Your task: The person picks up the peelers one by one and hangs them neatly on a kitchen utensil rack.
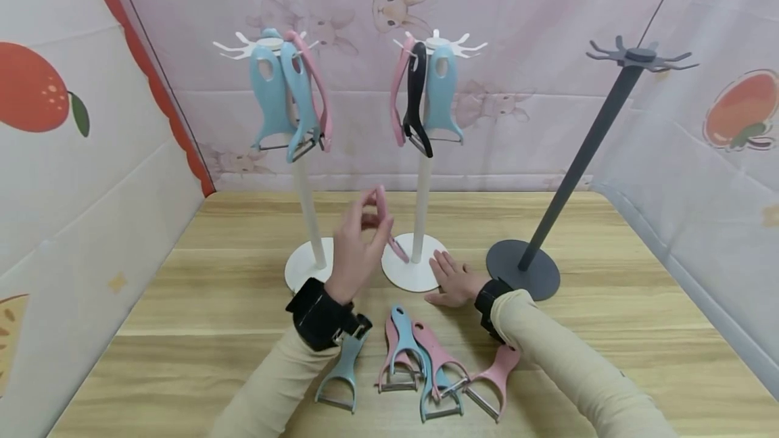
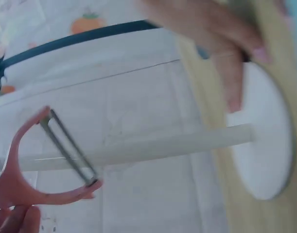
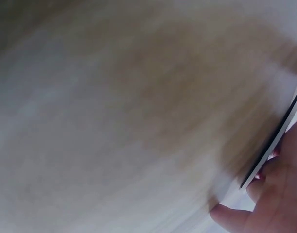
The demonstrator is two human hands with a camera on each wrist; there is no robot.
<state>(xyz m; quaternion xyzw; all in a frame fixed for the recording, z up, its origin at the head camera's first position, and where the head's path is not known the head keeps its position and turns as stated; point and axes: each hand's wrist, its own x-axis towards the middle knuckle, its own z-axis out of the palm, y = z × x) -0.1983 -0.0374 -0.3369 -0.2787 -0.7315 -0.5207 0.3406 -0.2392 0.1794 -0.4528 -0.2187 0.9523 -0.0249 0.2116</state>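
Note:
My left hand (image 1: 359, 245) pinches a pink peeler (image 2: 14, 177) in front of the middle white stand (image 1: 422, 208), below its hooks. In the left wrist view the peeler's forked end and metal blade point away from the fingers. My right hand (image 1: 456, 281) lies with extended fingers on the edge of that stand's round white base (image 1: 404, 279). The right wrist view shows the fingers (image 3: 279, 194) along the base rim. From the middle stand's hooks hang a pink peeler (image 1: 398, 93), a black peeler (image 1: 416, 93) and a blue peeler (image 1: 441, 90).
To the left, another white stand (image 1: 309, 215) carries blue and pink peelers. A dark grey stand (image 1: 578, 161) at the right has bare hooks and leans in the head view. Several pink and blue peelers (image 1: 431, 343) lie on the wooden table (image 1: 213, 303) between my forearms. Printed cloth walls surround the table.

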